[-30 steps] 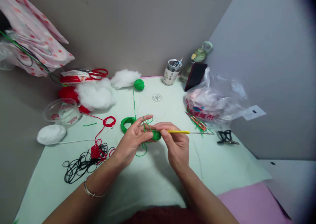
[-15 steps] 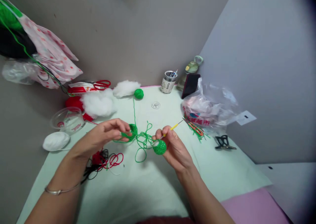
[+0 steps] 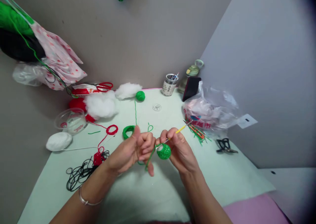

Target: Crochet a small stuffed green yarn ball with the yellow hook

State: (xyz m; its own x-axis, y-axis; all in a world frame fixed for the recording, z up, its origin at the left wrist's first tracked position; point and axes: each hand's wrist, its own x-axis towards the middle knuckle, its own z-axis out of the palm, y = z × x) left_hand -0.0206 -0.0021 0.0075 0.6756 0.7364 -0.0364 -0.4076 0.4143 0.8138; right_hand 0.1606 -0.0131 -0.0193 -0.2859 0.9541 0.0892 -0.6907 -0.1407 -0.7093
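My right hand (image 3: 181, 151) is closed on a crochet hook (image 3: 181, 129) with a yellow grip and on a small round green crochet piece (image 3: 164, 151), white filling showing at its opening. Close beside it, my left hand (image 3: 139, 148) has several fingers curled, with green yarn (image 3: 149, 159) running from them to the crochet piece. Behind my left hand lies a ring-shaped green crochet piece (image 3: 128, 132), partly covered by the thumb. A green yarn ball (image 3: 140, 96) sits farther back, its strand coming forward to that ring.
Tangled black yarn (image 3: 79, 174), a red yarn ring (image 3: 112, 129) and a white yarn ball (image 3: 59, 141) lie at left, near white stuffing (image 3: 101, 105) and a clear plastic tub (image 3: 70, 120). At right are orange-handled scissors (image 3: 197, 132), a plastic bag (image 3: 209, 109) and a black claw clip (image 3: 225, 145).
My left hand has moved right and nearer, to beside the small crochet piece, uncovering the red ring. The loose green loops between my hands are mostly out of sight. The view has shifted slightly.
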